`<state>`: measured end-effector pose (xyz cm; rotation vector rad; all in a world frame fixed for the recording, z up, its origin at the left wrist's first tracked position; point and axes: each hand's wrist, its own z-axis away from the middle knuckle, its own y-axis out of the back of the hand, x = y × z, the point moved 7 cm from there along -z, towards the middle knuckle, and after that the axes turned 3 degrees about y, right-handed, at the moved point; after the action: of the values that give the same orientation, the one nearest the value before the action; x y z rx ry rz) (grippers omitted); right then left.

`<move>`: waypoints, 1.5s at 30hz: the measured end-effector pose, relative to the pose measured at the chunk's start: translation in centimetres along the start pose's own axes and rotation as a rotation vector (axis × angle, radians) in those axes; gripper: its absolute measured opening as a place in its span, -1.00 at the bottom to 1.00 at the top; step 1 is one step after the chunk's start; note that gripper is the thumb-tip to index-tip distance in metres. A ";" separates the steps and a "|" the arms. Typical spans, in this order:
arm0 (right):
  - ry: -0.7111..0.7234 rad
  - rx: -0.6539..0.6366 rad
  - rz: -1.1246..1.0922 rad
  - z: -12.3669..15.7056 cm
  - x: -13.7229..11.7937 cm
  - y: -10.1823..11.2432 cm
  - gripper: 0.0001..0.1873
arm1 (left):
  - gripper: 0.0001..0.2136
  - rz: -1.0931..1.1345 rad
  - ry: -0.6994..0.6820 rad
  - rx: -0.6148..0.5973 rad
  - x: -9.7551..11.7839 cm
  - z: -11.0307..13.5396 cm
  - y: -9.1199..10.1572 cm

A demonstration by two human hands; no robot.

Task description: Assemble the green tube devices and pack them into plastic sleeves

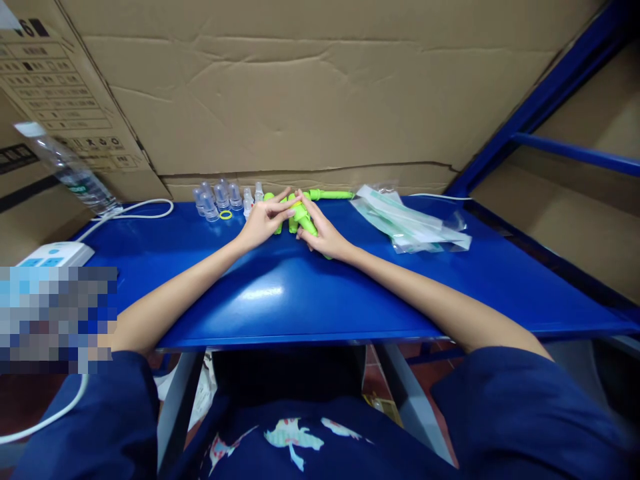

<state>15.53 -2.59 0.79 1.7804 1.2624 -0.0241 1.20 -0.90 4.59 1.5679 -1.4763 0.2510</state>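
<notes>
- Your left hand point(263, 223), fingers spread, touches the green pieces point(301, 217) at the far middle of the blue table point(280, 293).
- Your right hand point(325, 235) lies over them; grip unclear.
- Just left: clear vials point(217, 197), yellow ring point(226, 215). Right: plastic bags point(413, 227).

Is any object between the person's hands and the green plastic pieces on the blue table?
Nothing visible: left hand and right hand both touch the bright green plastic pieces; the small clear bottles stand apart, to their left.
</notes>
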 end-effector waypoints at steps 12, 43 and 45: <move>-0.229 0.187 -0.565 0.2 1.5 -0.8 -0.08 | -0.65 -0.059 0.106 0.104 -1.0 0.2 -1.1; -0.203 0.356 -0.517 0.4 4.2 -0.5 -0.19 | -0.44 -0.191 0.063 -0.016 -0.3 0.8 -2.6; -0.198 0.348 -0.513 0.4 4.3 -0.5 -0.20 | -0.44 -0.184 0.059 -0.015 -0.2 0.9 -2.7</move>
<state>17.32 0.30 -1.85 1.6349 1.6029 -0.7305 3.09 -1.84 2.67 1.6589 -1.2764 0.1773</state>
